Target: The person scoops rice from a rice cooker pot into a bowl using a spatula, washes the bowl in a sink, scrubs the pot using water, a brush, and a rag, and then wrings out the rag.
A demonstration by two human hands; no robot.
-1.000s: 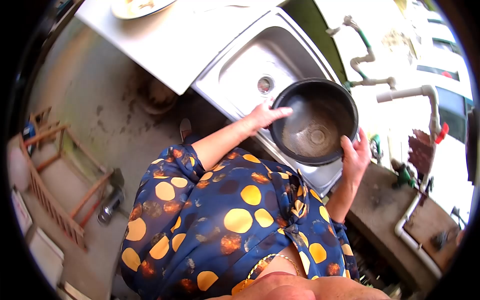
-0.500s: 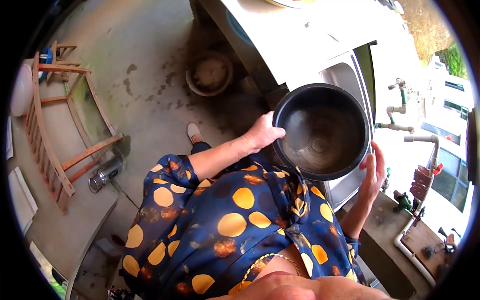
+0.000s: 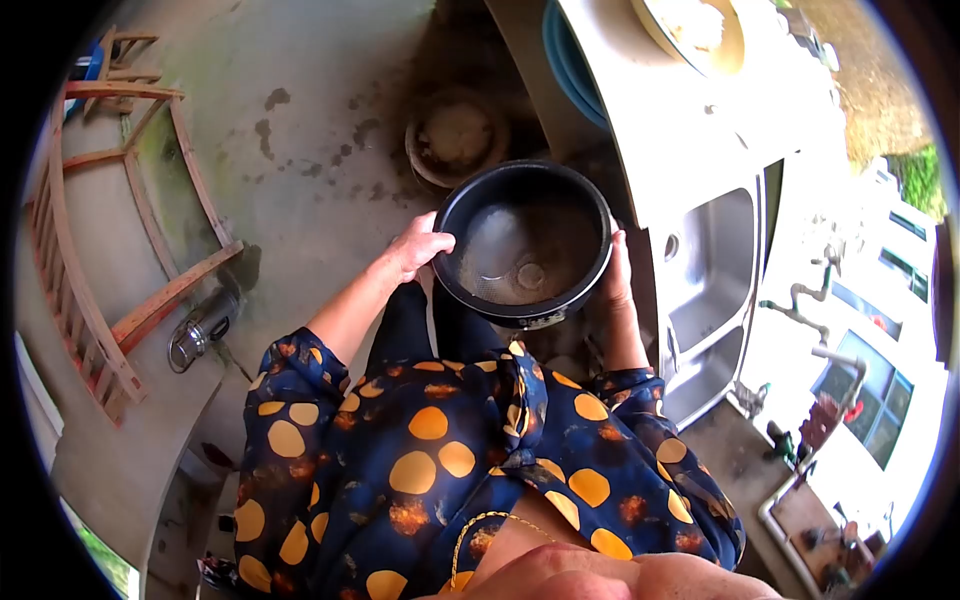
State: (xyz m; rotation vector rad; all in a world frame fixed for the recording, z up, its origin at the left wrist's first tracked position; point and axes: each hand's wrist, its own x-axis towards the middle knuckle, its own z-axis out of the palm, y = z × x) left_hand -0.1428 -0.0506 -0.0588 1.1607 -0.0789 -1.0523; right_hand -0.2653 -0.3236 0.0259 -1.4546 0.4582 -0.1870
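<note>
Between my two hands is a round black cooking pot [image 3: 560, 220], its wide mouth facing up toward me. Greyish, cloudy patches show inside it; I cannot tell whether they are water, grains or glare. My left hand [image 3: 418, 247] grips the left rim, with the thumb over the edge and the fingers outside. On the opposite side my right hand [image 3: 618, 275] presses against the outer wall, its fingers partly hidden behind the pot. The pot is held in front of my body, left of the steel sink [image 3: 705, 260].
A pale counter [image 3: 680, 130] adjoins the sink, with a yellowish basin [image 3: 735, 40] at its far end. Blue basins [image 3: 570, 65] sit below the counter edge. A round tub [image 3: 420, 150] stands on the wet-spotted floor. To the left are a wooden chair frame [image 3: 180, 290] and a metal flask [image 3: 205, 325].
The pot has moved left, from over the sink to above the floor. My right hand has come from loosely beside the pot to holding its side. My view has shifted too.
</note>
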